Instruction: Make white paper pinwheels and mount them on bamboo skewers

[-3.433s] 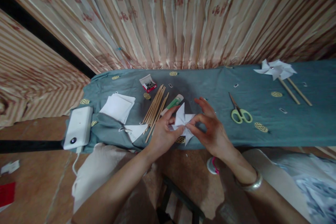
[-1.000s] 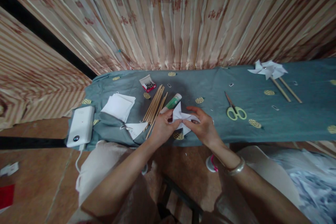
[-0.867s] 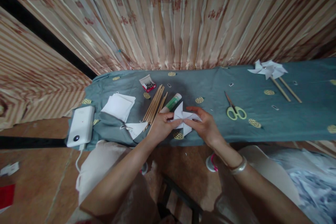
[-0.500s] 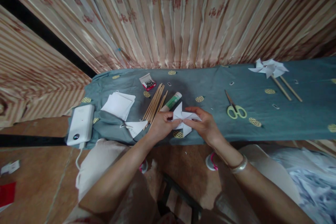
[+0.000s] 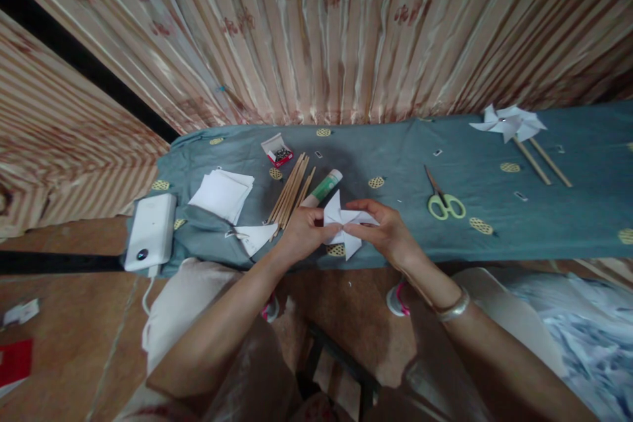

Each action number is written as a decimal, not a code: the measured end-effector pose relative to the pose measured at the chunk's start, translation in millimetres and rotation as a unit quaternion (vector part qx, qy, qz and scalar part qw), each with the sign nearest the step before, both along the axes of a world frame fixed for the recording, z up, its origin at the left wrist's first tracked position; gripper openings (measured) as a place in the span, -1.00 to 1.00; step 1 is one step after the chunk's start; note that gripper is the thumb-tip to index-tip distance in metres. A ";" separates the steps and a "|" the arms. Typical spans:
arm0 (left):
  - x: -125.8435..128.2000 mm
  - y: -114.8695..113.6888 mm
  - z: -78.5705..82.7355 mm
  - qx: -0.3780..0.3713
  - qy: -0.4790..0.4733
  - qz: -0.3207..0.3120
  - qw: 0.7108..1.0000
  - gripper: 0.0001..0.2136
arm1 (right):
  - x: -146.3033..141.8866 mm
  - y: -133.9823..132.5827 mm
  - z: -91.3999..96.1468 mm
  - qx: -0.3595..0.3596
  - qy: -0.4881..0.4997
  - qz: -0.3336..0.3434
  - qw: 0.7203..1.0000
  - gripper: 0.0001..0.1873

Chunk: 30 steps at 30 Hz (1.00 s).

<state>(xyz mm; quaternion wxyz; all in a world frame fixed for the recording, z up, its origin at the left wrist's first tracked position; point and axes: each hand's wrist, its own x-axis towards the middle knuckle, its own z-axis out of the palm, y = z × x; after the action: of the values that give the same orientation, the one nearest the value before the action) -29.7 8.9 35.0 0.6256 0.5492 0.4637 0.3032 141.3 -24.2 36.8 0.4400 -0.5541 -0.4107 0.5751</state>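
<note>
Between my hands is a white paper pinwheel (image 5: 341,219), held at the table's near edge. My left hand (image 5: 307,232) pinches its left side, thumb on the front near the centre. My right hand (image 5: 382,231) closes on the right blade, its thumb also near the centre. Fingers behind the paper are hidden. Just beyond my left hand lie a green and white tube (image 5: 324,188) and a bundle of wooden sticks (image 5: 291,191). A small open red and white box (image 5: 277,151) of dark little pieces sits behind the sticks.
Scissors (image 5: 444,201) with green handles lie to the right. Farther right rest two finished pinwheels (image 5: 509,122) on sticks. At left are stacked white paper squares (image 5: 222,194), a cut paper piece (image 5: 254,237) and a white power bank (image 5: 152,231) with a cable. A curtain (image 5: 336,39) hangs behind the table.
Both hands keep their hold on the pinwheel, almost unmoved. The view has shifted very slightly; the things on the table stay where they were.
</note>
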 end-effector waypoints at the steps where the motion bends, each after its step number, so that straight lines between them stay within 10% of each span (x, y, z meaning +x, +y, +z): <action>1: 0.3 -0.2 -1.2 -0.009 -0.005 0.004 1.000 -0.85 | 0.1 0.3 -1.2 0.000 0.000 0.002 1.000 -0.54; 6: 5.1 2.1 -0.6 -0.061 -0.072 0.091 0.991 -0.80 | 7.1 -2.7 3.4 0.117 -0.074 -0.062 0.988 -0.42; 10: 8.6 4.4 4.8 -0.086 -0.095 0.164 0.978 -0.80 | 12.1 -14.6 19.4 0.297 -0.308 -0.114 0.896 -0.74; 15: 13.2 0.3 9.9 -0.109 -0.124 0.169 0.972 -0.81 | 1.0 -21.7 17.6 0.367 -0.428 -0.020 0.826 -0.91; 30: 14.4 -2.5 17.0 -0.125 -0.152 0.169 0.966 -0.84 | -11.3 -17.0 8.7 0.331 -0.405 -0.023 0.852 -0.91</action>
<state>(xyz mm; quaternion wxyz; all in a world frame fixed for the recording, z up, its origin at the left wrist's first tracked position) -15.3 6.4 52.0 0.6924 0.3278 0.4834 0.4237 130.0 -41.2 45.5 0.4048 -0.5690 -0.7058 0.1195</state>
